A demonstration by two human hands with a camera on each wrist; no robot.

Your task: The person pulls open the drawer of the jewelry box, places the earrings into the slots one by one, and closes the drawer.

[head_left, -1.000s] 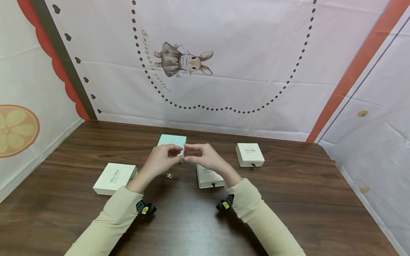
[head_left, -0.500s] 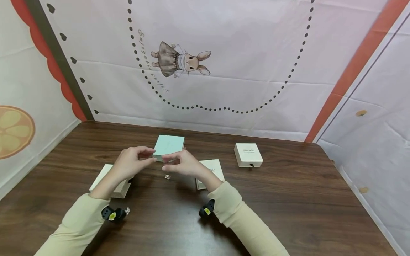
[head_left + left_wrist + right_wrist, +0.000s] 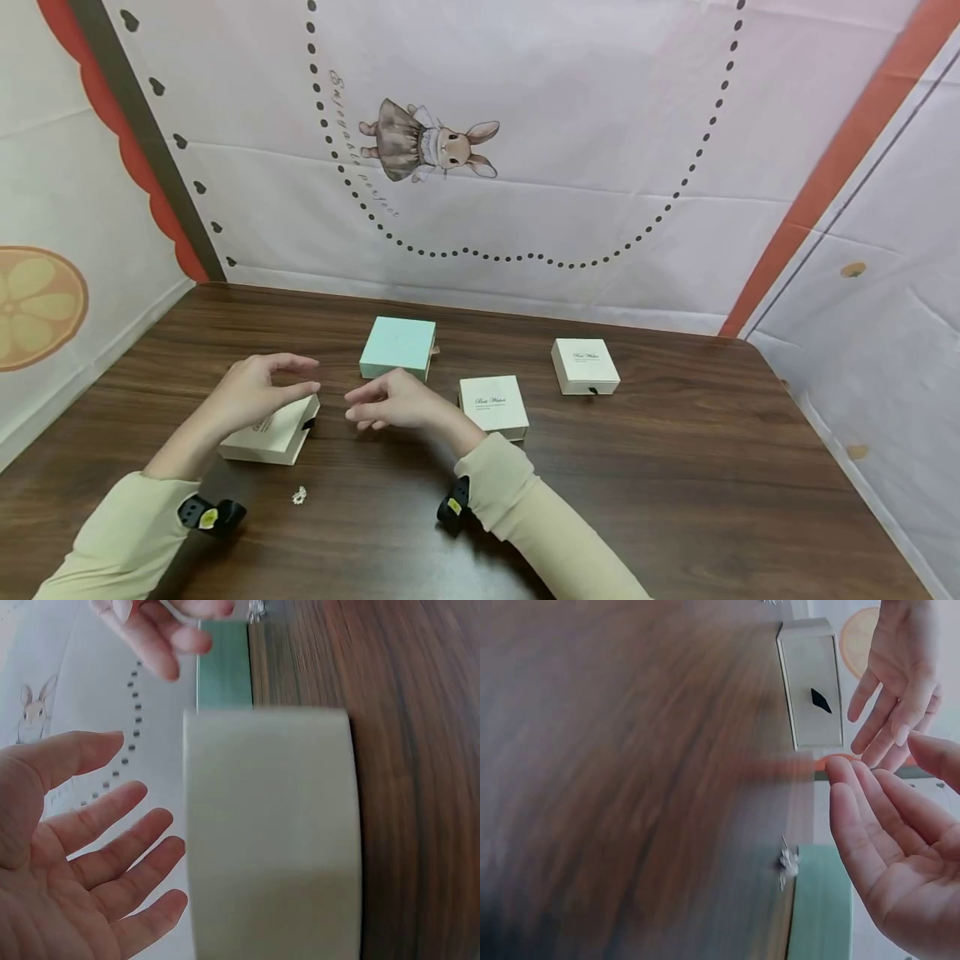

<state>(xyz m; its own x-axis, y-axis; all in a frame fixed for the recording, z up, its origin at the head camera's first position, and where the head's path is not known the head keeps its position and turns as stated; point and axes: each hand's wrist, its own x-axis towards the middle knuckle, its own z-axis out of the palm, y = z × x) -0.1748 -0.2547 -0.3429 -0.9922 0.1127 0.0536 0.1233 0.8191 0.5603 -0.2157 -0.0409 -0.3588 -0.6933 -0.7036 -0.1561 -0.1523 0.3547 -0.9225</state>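
My left hand [image 3: 251, 392] hovers over the left cream box [image 3: 273, 437], its fingers loosely bent with nothing between them. That box has a black pull tab [image 3: 821, 700] on its side in the right wrist view. In front of it on the table lies a small silvery ornament [image 3: 299, 495]. My right hand [image 3: 401, 404] is held up between the left box and the middle cream box [image 3: 493, 404], palm facing left, also holding nothing. A second silvery ornament [image 3: 786, 864] shows by the mint box [image 3: 397, 346] in the right wrist view; the right hand hides it in the head view.
Another cream box [image 3: 585, 365] with a dark tab stands at the back right of the brown wooden table [image 3: 720, 467]. Printed white cloth [image 3: 585, 150] hangs behind the table and along both sides.
Both hands have moved apart and to the left, the left one coming over the left cream box. The ornament in front of that box has come into view; the other is now behind the right hand.
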